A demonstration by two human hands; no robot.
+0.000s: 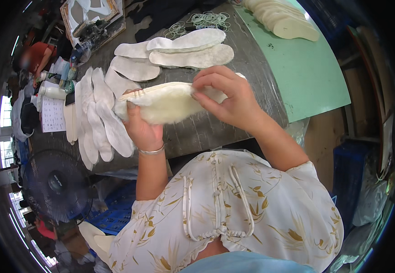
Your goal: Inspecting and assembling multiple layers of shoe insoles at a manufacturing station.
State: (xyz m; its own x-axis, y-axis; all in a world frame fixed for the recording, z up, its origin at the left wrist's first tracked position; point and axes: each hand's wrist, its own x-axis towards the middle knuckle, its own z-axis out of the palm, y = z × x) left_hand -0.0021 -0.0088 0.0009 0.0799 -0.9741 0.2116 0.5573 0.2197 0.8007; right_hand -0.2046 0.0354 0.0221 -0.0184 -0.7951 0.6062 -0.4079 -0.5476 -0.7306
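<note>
Fleecy insole (161, 105) held above the grey worktable (256, 77), its long axis running left to right across the person's body, nearly level, the thin stitched edge uppermost and the woolly face turned toward the viewer. The left hand (140, 127) grasps the insole from below at its left end, thumb over the front of the pile and fingers hidden behind; a silver bangle (152, 150) sits on that wrist. The right hand (227, 98) pinches the top edge toward the right end, fingertips (196, 91) closed on the seam just right of the insole's middle. Both hands therefore bear on the one piece, the left as support and the right nearer the edge being worked; the free stretch of seam lies between them, to the left of the right fingertips. Beyond the hands, loose white insoles (99, 118) fan out on the table to the left and further insoles (193, 50) lie at the back, well apart from the held one. A green mat (306, 77) with stacked soles (281, 18) lies to the right.
</note>
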